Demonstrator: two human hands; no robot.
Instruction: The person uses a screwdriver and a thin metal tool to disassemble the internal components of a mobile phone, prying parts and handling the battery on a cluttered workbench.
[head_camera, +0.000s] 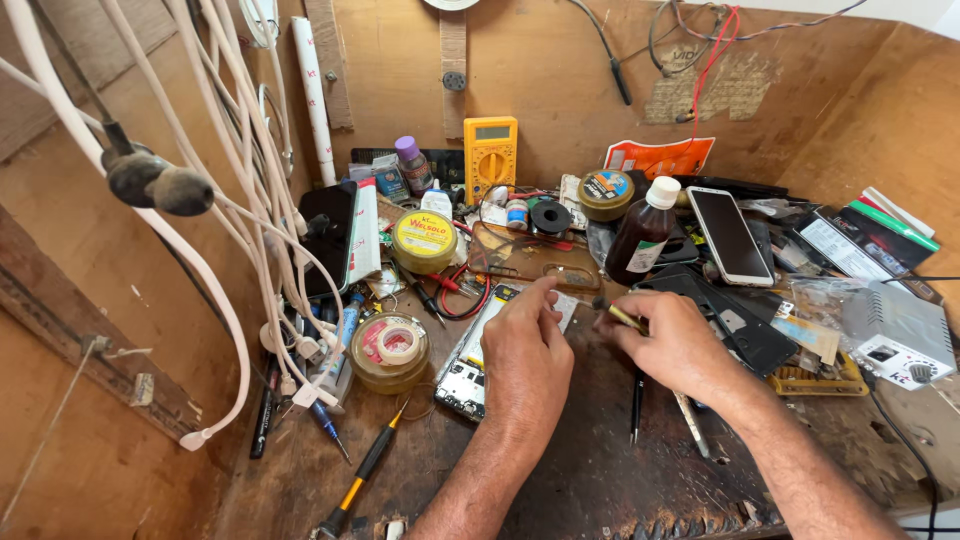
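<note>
An opened phone (466, 372) with its circuit board showing lies on the dark work mat (590, 440) at the centre. My left hand (527, 352) rests on it, fingers curled, thumb and fingertips pressing near its upper end. My right hand (672, 340) sits just to the right and pinches a thin brass-coloured tool (626, 318) whose tip points toward the phone. A black pen-like tool (637, 405) and a metal tool (692, 424) lie on the mat below the right hand.
The wooden bench is crowded: a yellow multimeter (490, 155), a brown bottle with white cap (642, 235), a white phone (728, 235), round tins (423, 240), a tape jar (391, 350), a screwdriver (362, 475), hanging white cables (230, 200), a grey power unit (895, 335).
</note>
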